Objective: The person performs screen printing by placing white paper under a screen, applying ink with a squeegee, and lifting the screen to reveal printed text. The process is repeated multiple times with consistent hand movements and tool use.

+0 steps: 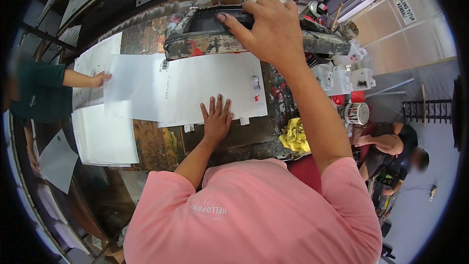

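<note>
My left hand [216,122] lies with fingers spread on a white board [210,76], near its front edge. The board has small printed marks at its right end and lies flat on the paint-stained table [156,142]. At the table's far side, my right hand [276,32] grips a worn wooden screen-printing frame [210,45], thumb on the near side and fingers over the top. The frame is tilted up, its near bar beyond the board. To the left, a co-worker's hand [100,79] holds the edge of a translucent sheet [134,85] overlapping the board's left end.
White sheets [105,134] are stacked on the table's left side. Crumpled yellow cloth [295,135] rests at the right edge, with a paint can [357,113] and white plastic containers [337,79] beyond. A second person [391,149] sits at right. Racks [53,34] with sheets line the left.
</note>
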A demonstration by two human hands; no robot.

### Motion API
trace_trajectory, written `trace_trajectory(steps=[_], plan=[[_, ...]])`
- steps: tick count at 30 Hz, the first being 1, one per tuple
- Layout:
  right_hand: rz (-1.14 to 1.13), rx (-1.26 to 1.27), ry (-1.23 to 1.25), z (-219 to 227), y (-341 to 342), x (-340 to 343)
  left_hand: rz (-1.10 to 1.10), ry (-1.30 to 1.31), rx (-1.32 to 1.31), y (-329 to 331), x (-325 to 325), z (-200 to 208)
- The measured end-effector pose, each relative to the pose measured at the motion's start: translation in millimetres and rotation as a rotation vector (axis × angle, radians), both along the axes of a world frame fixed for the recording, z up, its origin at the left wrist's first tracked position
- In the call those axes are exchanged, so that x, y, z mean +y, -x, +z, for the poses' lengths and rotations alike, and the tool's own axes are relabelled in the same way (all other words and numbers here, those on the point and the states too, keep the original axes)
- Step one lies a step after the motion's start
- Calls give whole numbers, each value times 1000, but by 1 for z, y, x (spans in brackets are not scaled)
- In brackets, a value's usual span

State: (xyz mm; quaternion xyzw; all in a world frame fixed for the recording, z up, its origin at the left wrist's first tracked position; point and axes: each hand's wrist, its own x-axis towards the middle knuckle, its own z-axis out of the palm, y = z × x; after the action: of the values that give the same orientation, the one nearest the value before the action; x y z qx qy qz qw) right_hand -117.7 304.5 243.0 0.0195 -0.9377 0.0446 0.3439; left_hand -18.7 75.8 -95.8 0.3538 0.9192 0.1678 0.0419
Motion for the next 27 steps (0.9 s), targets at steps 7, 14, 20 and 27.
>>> trace_trajectory(steps=[7, 14, 20, 27], plan=[[-17, 10, -13, 3, 3, -2, 33, 51, -78, -1, -2, 8], [-39, -112, -10, -7, -14, -12, 64, -1301, -792, 23, 5, 140], [72, -556, 31, -100, -95, -25, 641, -1684, -1468, -7, -40, 184], [104, -916, 179, -225, -149, -25, 842, -1374, -1684, -21, -60, 65]])
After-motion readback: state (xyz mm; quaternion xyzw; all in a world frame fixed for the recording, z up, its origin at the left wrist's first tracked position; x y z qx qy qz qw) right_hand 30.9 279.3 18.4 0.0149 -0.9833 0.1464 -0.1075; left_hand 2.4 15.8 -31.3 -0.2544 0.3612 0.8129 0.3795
